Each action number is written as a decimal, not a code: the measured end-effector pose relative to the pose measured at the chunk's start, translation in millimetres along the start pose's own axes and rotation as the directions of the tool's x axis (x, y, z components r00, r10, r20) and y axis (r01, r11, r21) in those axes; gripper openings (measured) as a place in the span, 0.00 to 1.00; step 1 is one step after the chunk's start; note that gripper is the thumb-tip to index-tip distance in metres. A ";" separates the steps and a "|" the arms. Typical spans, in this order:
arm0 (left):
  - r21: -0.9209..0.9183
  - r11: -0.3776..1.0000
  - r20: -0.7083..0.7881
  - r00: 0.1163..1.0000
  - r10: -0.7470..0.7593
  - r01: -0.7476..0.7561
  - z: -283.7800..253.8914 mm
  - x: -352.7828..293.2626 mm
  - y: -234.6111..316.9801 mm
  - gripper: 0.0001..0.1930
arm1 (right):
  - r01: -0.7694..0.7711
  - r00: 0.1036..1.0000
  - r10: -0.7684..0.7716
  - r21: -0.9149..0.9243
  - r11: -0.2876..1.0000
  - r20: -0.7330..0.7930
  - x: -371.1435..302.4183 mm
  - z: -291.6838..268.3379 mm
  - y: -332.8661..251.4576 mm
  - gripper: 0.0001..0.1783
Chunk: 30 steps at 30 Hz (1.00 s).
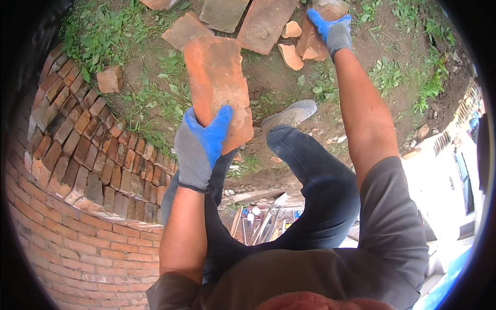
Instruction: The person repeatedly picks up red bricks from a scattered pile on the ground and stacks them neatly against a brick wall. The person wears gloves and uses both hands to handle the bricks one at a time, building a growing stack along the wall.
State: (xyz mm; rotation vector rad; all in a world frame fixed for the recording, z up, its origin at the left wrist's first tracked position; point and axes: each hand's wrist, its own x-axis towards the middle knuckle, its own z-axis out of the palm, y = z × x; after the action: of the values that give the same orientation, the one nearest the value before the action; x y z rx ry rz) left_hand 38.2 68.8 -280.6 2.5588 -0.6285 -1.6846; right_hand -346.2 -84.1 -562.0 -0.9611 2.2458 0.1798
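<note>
A whole red brick [217, 88] was held up over the grassy ground [155, 103], clamped at its near end by the gloved left hand [201, 144], fingers wrapped tight round the edge. A second, broken brick [318, 39] was gripped from above by the gloved right hand [333, 31], beside loose bricks [266, 20] and fragments [290, 56] at the far edge of the ground. Such weight would best be carried close to the body, with thumbs kept off chipped corners. The curved brick wall [88, 150] lay at the left, a shoe [289, 116] was planted near the middle.
</note>
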 end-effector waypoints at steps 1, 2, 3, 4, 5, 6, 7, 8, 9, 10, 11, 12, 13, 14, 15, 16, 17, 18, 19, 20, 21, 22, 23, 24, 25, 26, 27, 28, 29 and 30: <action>0.005 1.000 0.015 1.000 -0.022 0.022 -0.1 -0.3 -0.2 0.38 | 0.093 0.995 -0.092 -0.028 0.995 0.025 -0.1 -0.6 10.7 1.01; 0.022 1.000 0.008 1.000 0.008 -0.008 -0.6 -0.7 -0.2 0.39 | 0.167 0.986 -0.166 -0.098 0.981 0.016 -8.4 1.0 29.2 0.97; 0.052 0.999 0.014 1.000 0.006 -0.007 -0.7 -1.6 0.1 0.39 | 0.196 0.981 -0.194 -0.126 0.972 0.027 -20.7 4.7 50.0 0.96; 0.087 0.996 0.019 1.000 -0.007 0.005 -0.5 -2.4 0.4 0.39 | 0.225 0.974 -0.221 -0.155 0.962 0.043 -34.9 8.7 70.2 0.94; 0.073 0.997 0.028 1.000 0.007 -0.009 0.4 -3.5 0.5 0.39 | 0.248 0.969 -0.241 -0.184 0.951 0.059 -45.5 11.5 85.7 0.92; 0.065 0.998 0.036 0.999 0.013 -0.015 1.8 -4.1 0.5 0.39 | 0.288 0.957 -0.276 -0.155 0.945 0.090 -55.3 13.1 98.7 0.91; 0.053 0.998 0.044 0.999 0.027 -0.029 3.9 -5.3 0.1 0.40 | 0.310 0.947 -0.295 -0.129 0.942 0.127 -68.1 12.8 112.1 0.90; 0.079 0.997 0.029 1.000 0.004 -0.007 7.8 -6.2 -0.5 0.39 | 0.288 0.948 -0.264 -0.125 0.950 0.178 -84.5 10.1 125.1 0.88; 0.102 0.995 0.014 1.000 -0.006 0.005 12.9 -5.6 -1.5 0.38 | 0.305 0.932 -0.299 0.005 0.952 0.204 -103.1 2.4 137.4 0.87; 0.124 0.992 0.010 1.000 -0.023 0.021 17.9 -6.7 -3.1 0.38 | 0.277 0.926 -0.295 0.110 0.955 0.235 -120.0 -10.0 145.7 0.86; 0.125 0.992 0.012 1.000 -0.009 0.007 22.6 -7.6 -4.9 0.37 | 0.279 0.909 -0.334 0.232 0.932 0.250 -131.7 -22.5 146.7 0.84; 0.127 0.992 0.024 1.000 -0.003 0.000 26.0 -9.4 -7.2 0.37 | 0.242 0.904 -0.323 0.289 0.926 0.279 -141.0 -35.2 143.1 0.81; 0.111 0.993 0.036 0.999 0.034 -0.038 28.7 -12.1 -9.8 0.37 | 0.224 0.893 -0.338 0.358 0.906 0.298 -152.9 -51.5 138.0 0.78; 0.128 0.992 0.043 0.999 0.013 -0.019 32.8 -12.5 -11.9 0.38 | 0.168 0.896 -0.309 0.401 0.901 0.319 -167.4 -74.8 136.1 0.75; 0.124 0.992 0.057 0.998 0.023 -0.030 36.5 -13.2 -14.3 0.38 | 0.105 0.874 -0.339 0.546 0.831 0.349 -185.1 -99.6 135.2 0.71; 0.114 0.992 0.077 0.996 0.039 -0.047 43.0 -17.3 -17.3 0.39 | 0.009 0.865 -0.334 0.654 0.757 0.375 -202.4 -122.9 132.7 0.68; 0.120 0.992 0.072 0.997 0.032 -0.041 49.4 -24.4 -21.1 0.39 | -0.070 0.846 -0.367 0.763 0.643 0.387 -218.3 -148.4 130.2 0.64; 0.127 0.991 0.061 0.998 0.030 -0.037 52.5 -32.1 -24.8 0.39 | -0.059 0.808 -0.457 0.822 0.567 0.373 -234.2 -177.5 128.4 0.54; 0.130 0.991 0.048 0.999 0.021 -0.027 53.8 -42.5 -29.3 0.39 | -0.163 0.811 -0.419 0.846 0.508 0.408 -251.9 -203.7 127.1 0.52; 0.024 1.000 0.056 0.998 0.019 -0.020 50.3 -57.4 -35.4 0.39 | -0.243 0.791 -0.442 0.880 0.408 0.423 -269.8 -229.4 127.5 0.51; -0.086 0.996 0.073 0.997 0.012 -0.005 45.1 -76.2 -42.2 0.39 | -0.319 0.761 -0.487 0.901 0.293 0.428 -286.3 -256.9 129.6 0.49; -0.182 0.982 0.083 0.996 -0.041 0.055 41.4 -98.5 -50.1 0.38 | -0.413 0.725 -0.509 0.884 0.219 0.465 -302.9 -284.6 131.5 0.48; -0.134 0.990 0.092 0.995 -0.027 0.039 32.1 -124.4 -57.9 0.39 | -0.485 0.696 -0.572 0.871 0.071 0.434 -320.5 -313.0 131.5 0.47; -0.074 0.996 0.073 0.996 -0.053 0.059 11.9 -147.9 -63.4 0.39 | -0.549 0.687 -0.605 0.833 -0.068 0.403 -345.4 -336.9 127.1 0.47; -0.035 0.996 0.039 0.996 -0.077 0.078 -11.3 -166.3 -64.3 0.40 | -0.607 0.671 -0.647 0.770 -0.198 0.362 -366.6 -356.2 116.6 0.47; 0.000 0.999 0.000 0.999 -0.050 0.050 -34.5 -183.6 -62.6 0.40 | -0.548 0.751 -0.551 0.809 -0.213 0.363 -391.0 -375.2 104.3 0.52; 0.020 0.999 -0.032 0.999 -0.033 0.034 -57.4 -204.0 -62.0 0.41 | -0.482 0.823 -0.442 0.849 -0.215 0.356 -423.3 -398.8 93.7 0.57; 0.038 0.999 -0.054 0.998 -0.020 0.022 -74.9 -225.3 -60.2 0.41 | -0.409 0.888 -0.314 0.889 -0.204 0.336 -450.6 -425.8 84.5 0.62; 0.057 0.998 -0.070 0.998 -0.007 0.011 -91.0 -244.2 -57.0 0.41 | -0.402 0.877 -0.364 0.894 -0.197 0.314 -473.6 -452.5 74.5 0.64; 0.136 0.991 -0.082 0.997 0.003 0.008 -113.8 -258.4 -53.0 0.42 | -0.393 0.868 -0.401 0.900 -0.189 0.295 -499.7 -479.9 66.1 0.66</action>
State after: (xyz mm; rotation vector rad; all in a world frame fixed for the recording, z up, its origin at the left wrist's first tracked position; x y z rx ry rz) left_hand 68.3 181.1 -18.0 2.7050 -0.7609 -1.5798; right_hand -399.2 80.8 112.1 0.1364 1.0390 -1.1804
